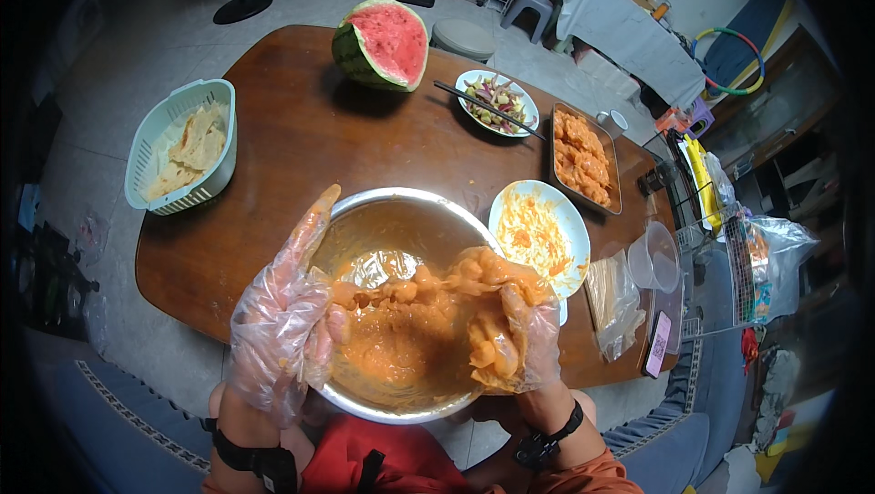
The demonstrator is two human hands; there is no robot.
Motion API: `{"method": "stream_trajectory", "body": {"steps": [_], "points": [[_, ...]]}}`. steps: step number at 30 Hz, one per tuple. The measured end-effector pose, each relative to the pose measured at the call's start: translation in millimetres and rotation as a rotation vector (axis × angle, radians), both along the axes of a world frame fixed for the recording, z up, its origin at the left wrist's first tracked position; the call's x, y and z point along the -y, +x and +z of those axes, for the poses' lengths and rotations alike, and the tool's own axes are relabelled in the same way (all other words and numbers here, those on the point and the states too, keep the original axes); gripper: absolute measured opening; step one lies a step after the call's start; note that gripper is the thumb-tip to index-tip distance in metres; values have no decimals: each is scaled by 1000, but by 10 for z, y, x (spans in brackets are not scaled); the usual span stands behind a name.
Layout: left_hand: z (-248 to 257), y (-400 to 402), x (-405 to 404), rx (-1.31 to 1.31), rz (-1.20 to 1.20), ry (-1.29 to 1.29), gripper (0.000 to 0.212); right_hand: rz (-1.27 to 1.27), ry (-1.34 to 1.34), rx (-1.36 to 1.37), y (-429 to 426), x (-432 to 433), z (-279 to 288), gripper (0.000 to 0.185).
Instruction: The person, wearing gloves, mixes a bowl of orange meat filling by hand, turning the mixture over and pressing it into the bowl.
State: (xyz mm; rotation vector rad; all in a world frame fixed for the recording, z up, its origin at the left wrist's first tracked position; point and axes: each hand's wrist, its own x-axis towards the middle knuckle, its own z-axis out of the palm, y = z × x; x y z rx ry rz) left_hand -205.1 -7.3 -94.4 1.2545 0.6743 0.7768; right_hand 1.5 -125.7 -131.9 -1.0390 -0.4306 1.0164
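A metal mixing bowl (403,412) stands before me at the table's near edge, its inside smeared with orange marinade. My left hand (290,323) and my right hand (523,337) both wear clear plastic gloves. Between them, over the bowl, stretches a long strip of marinated raw meat (417,285). The left thumb and fingers pinch its left end, while another finger points up past the rim. More of the meat hangs bunched in the right hand. Right of the bowl lies a white plate (580,231) with orange residue.
At the right are a tray of marinated meat (581,159), plastic containers (655,258), bagged wooden skewers (607,296) and a phone (658,343). Farther back stand a plate of chopped onion (495,101) with chopsticks and a cut watermelon (386,43). A basket of flatbread (229,145) is at the left.
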Motion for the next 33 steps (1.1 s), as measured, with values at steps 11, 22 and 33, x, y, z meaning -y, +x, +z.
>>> {"method": "stream_trajectory", "body": {"steps": [11, 22, 33], "points": [[-18, 15, -5, 67, -24, -62, 88, 25, -33, 266, 121, -34, 134, 29], [-26, -48, -13, 145, -6, -104, 98, 554, -102, 1361, 86, 85, 271, 40], [-64, -42, -47, 250, -5, -176, 85, 462, -295, 924, 62, 27, 114, 49]]}}
